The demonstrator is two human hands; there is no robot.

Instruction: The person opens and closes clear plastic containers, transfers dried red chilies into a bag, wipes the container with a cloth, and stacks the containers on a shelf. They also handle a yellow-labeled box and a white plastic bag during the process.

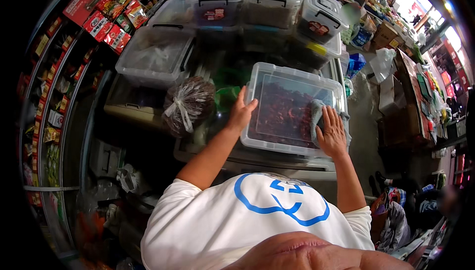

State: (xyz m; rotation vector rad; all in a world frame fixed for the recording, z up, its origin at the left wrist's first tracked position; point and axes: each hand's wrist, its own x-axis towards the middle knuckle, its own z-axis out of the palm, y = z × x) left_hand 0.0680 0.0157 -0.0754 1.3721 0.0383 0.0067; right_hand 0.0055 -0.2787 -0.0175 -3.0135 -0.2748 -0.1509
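A clear plastic storage box (284,104) with dark reddish contents stands in front of me, its lid on. My left hand (241,110) is closed on the box's left rim, the thumb reaching over the lid. On the right side of the lid, my right hand (332,131) holds a grey-blue cloth (316,114) pressed down under its fingers. Part of the cloth hangs over the box's right edge. A knotted clear bag (190,102) full of something dark brown lies left of my left hand.
Lidded clear boxes (215,0) with black handles line the back, and another box (156,54) stands at the left. Shelves of packets (54,101) rise along the left side. At the right are a floor strip (363,111) and a cluttered brown table (410,92).
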